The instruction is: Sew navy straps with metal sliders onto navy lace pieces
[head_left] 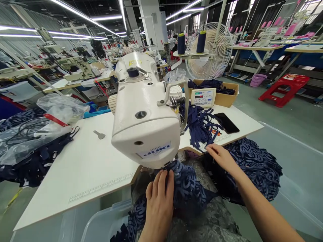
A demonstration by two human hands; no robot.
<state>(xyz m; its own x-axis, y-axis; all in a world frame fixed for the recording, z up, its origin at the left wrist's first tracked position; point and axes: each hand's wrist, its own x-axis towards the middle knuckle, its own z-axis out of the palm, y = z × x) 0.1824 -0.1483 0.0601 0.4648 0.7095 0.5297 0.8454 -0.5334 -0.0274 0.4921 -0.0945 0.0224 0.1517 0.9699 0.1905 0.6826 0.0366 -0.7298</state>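
Below the head of a white sewing machine point(145, 111), my left hand point(160, 201) lies on a navy patterned lace-like fabric point(188, 183), fingers stretched out over it. The fabric hangs from under the machine head over my lap; the needle and presser foot are hidden by the machine. My right hand point(222, 158) is at the table's front edge, with thumb and forefinger pinched at the end of a navy fabric strip point(202, 148). That strip lies at the near side of a tangled pile of navy strips point(199, 126).
A black phone point(227, 123), a control panel point(203, 97) and a cardboard box point(230, 90) are at the right. More patterned fabric point(257, 168) is heaped beside my right arm. A metal piece point(99, 134) lies left on the white table point(83, 158); plastic bags point(60, 107) stand beyond.
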